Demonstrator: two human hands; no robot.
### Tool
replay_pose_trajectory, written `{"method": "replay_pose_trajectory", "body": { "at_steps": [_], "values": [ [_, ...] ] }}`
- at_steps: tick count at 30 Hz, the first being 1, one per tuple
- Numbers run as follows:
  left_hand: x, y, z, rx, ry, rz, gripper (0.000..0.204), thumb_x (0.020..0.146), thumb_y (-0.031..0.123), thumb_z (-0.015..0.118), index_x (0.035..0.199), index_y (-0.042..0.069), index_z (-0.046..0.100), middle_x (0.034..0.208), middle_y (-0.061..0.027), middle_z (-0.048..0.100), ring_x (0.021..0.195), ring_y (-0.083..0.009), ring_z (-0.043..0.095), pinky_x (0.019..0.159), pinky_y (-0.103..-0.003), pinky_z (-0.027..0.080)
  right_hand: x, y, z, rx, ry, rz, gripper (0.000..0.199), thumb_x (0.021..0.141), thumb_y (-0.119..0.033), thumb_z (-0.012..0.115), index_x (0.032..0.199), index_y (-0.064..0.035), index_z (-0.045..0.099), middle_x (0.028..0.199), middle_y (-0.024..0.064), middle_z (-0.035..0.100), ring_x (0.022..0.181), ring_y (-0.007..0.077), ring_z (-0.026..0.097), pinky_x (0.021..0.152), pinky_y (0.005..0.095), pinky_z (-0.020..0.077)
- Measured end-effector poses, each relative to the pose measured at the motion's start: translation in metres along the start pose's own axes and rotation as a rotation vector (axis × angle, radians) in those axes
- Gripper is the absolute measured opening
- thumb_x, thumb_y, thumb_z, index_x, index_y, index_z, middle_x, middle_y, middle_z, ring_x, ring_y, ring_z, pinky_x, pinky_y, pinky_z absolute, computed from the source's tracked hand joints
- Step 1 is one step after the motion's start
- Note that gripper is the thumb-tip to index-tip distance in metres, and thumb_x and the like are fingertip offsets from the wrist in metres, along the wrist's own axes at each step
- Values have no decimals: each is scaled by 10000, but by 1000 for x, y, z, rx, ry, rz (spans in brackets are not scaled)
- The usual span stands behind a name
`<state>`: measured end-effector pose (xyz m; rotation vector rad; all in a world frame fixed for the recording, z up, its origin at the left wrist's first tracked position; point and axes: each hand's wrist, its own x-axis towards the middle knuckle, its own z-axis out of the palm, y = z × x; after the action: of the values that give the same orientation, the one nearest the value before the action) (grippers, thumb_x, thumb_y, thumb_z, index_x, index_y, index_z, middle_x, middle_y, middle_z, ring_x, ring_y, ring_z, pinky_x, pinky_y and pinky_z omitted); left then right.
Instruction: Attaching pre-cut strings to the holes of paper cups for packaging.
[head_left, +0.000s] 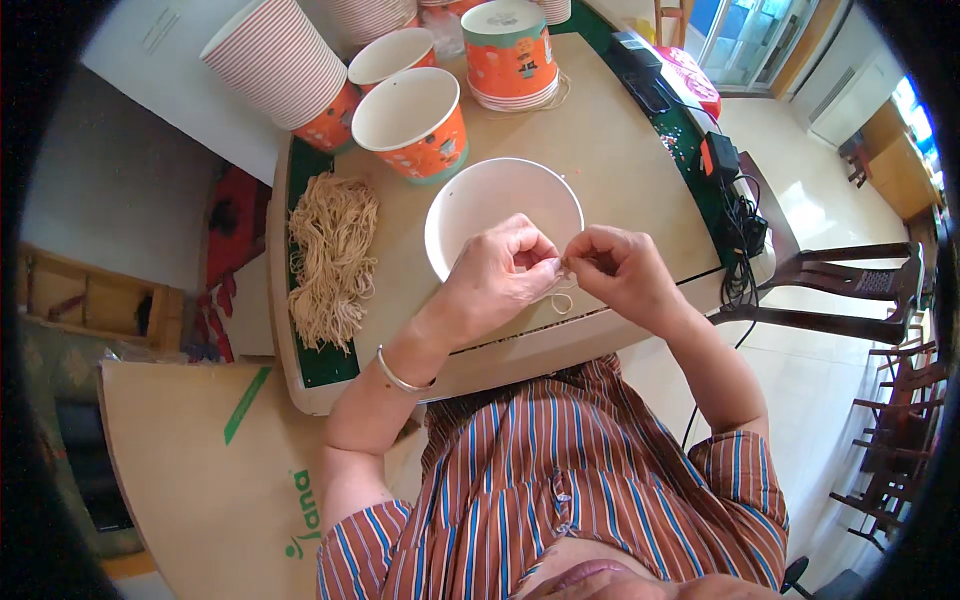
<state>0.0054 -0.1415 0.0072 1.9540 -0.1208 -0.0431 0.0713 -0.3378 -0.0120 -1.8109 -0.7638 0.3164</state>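
At the table's near edge, my left hand (507, 265) and my right hand (622, 272) meet with thumbs and fingertips pinched together. Between the fingertips runs a thin cream string (563, 301), and its loose loop hangs below them. Just beyond my hands, a white paper bucket (462, 205) opens upward, its near rim partly hidden by my left hand. A thick bundle of cream strings (333, 262) lies on the table to the left.
Orange-printed paper buckets (410, 120) stand behind, beside a tall leaning stack (272, 65) and an upside-down stack (510, 58). Black cables (740, 235) and an orange-black adapter (718, 158) line the right edge. A wooden chair (850, 290) stands right; cardboard (200, 450) lies lower left.
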Motion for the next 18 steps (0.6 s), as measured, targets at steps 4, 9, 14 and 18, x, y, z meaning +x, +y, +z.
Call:
{"method": "replay_pose_trajectory", "body": {
  "at_steps": [4,9,14,18],
  "values": [
    [2,-3,-1,10,-12,-4,84,926,67,667,913,-16,681,932,-28,605,858,-91,599,797,-257,504,1,1,-6,174,-82,145,110,908,-75,654,924,29,686,713,-49,574,680,7,487,567,206,411],
    [-1,2,2,30,-34,-2,192,875,125,739,962,-27,659,916,-75,629,823,-160,645,764,-307,531,1,-11,-11,240,-92,275,128,914,-84,649,929,36,691,722,-59,580,669,10,493,573,202,411],
    [-4,5,12,165,45,122,168,854,81,739,946,-7,630,909,-96,618,838,-193,651,771,-320,535,0,-10,-10,294,-65,313,106,943,-85,639,934,8,689,656,-49,556,489,5,438,419,189,320],
    [-4,4,17,248,114,177,158,844,53,741,924,-5,617,895,-109,608,825,-201,644,762,-317,530,0,-11,-9,383,-60,385,114,944,-86,646,940,20,684,654,-36,556,480,13,435,402,199,324]
  ]
}}
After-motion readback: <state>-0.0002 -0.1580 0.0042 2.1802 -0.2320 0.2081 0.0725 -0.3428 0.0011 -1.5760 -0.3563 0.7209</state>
